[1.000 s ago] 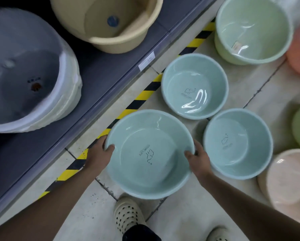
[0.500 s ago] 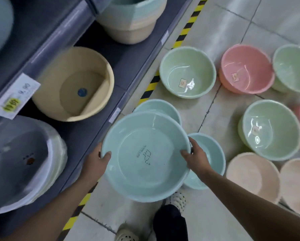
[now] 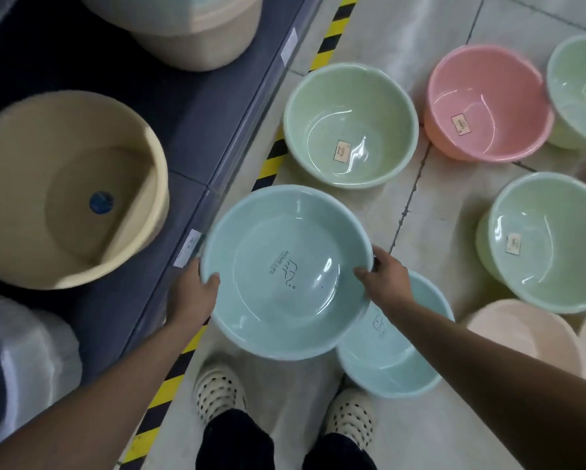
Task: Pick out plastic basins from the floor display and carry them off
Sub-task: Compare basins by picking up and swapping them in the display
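A round, pale blue-green plastic basin (image 3: 286, 300) is held above the floor in the near middle of the view, mouth up and roughly level. It is wide and shallow, with a rolled rim, a glossy inside that catches the light, and a small dark printed logo with the words "HOME LIFE" on its flat bottom. The left hand (image 3: 191, 295) grips the rim on the left side, thumb hooked over into the bowl and fingers hidden beneath. The right hand (image 3: 388, 278) grips the opposite rim the same way, thumb inside and fingers curled under the edge.

Just below and to the right, a second blue-green plastic basin (image 3: 396, 364) of the same kind sits on the pale tiled floor (image 3: 454, 205), partly covered by the held one and the right forearm. Farther off stand a light green plastic basin (image 3: 351, 125) with a small label inside, a pink plastic basin (image 3: 488, 103) to its right, and another light green basin (image 3: 549, 242) at the right. A peach plastic basin (image 3: 522, 337) sits near the right edge.

A yellow-and-black striped tape (image 3: 271, 164) runs along the floor beside a dark grey shelf (image 3: 196, 113) on the left, which carries a deep cream-yellow plastic tub (image 3: 71, 188). Two cream perforated clogs (image 3: 218, 395) show at the near edge.
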`<state>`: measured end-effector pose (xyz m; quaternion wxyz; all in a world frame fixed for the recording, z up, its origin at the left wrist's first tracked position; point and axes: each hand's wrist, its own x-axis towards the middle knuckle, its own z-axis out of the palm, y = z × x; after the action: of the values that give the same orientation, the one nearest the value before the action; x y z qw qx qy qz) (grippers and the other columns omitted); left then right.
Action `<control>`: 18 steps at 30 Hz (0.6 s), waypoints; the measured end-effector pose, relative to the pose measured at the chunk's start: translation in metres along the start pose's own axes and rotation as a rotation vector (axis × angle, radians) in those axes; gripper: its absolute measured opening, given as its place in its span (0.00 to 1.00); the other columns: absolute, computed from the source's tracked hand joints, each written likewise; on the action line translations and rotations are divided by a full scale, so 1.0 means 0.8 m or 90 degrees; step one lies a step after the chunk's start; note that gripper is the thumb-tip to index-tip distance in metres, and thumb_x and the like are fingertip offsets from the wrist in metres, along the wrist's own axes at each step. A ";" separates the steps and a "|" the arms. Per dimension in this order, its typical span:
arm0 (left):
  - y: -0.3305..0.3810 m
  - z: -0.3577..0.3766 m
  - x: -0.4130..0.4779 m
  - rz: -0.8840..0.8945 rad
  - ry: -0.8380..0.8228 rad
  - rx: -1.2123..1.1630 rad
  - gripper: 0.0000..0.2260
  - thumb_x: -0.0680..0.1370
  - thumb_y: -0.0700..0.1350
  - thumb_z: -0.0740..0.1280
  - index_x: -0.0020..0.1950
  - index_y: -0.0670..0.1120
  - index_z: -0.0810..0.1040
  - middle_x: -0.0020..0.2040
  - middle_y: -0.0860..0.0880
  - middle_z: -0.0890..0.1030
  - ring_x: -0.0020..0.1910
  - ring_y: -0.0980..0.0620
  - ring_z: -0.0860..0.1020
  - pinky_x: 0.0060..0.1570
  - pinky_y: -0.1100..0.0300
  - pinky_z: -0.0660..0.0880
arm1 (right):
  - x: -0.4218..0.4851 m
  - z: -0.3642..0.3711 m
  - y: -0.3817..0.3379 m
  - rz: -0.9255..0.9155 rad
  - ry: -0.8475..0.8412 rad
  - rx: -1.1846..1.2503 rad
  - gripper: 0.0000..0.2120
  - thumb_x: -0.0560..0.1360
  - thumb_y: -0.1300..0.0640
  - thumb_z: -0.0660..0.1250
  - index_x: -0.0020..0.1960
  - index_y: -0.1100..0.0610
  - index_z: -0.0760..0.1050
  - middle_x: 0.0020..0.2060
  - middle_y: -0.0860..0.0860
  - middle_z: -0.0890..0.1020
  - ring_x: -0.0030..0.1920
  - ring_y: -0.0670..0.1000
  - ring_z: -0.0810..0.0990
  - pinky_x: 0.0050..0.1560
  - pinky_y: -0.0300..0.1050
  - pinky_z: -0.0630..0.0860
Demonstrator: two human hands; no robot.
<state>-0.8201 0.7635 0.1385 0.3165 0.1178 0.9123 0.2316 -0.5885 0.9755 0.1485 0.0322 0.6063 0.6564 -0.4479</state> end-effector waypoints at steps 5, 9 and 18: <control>-0.025 0.052 0.053 0.017 -0.006 -0.019 0.08 0.76 0.41 0.67 0.54 0.45 0.78 0.49 0.47 0.82 0.46 0.44 0.80 0.47 0.49 0.80 | 0.050 0.046 0.035 0.015 0.044 0.003 0.21 0.71 0.62 0.69 0.63 0.51 0.78 0.44 0.49 0.82 0.47 0.55 0.81 0.49 0.48 0.78; -0.041 0.079 0.085 0.024 -0.011 -0.005 0.08 0.76 0.41 0.67 0.54 0.45 0.79 0.45 0.50 0.81 0.44 0.46 0.79 0.42 0.57 0.73 | 0.081 0.077 0.061 0.016 0.053 -0.006 0.21 0.71 0.62 0.68 0.64 0.52 0.78 0.44 0.49 0.81 0.45 0.54 0.79 0.46 0.44 0.74; -0.055 0.119 0.136 0.044 -0.016 0.002 0.09 0.76 0.39 0.67 0.55 0.42 0.80 0.42 0.48 0.80 0.43 0.43 0.79 0.39 0.59 0.69 | 0.120 0.126 0.102 0.043 0.074 0.018 0.19 0.73 0.60 0.67 0.64 0.54 0.77 0.50 0.53 0.84 0.51 0.58 0.81 0.53 0.52 0.78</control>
<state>-0.8469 0.7980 -0.0066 0.3193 0.1523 0.9041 0.2396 -0.5971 0.9748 -0.0127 0.0006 0.6537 0.6297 -0.4197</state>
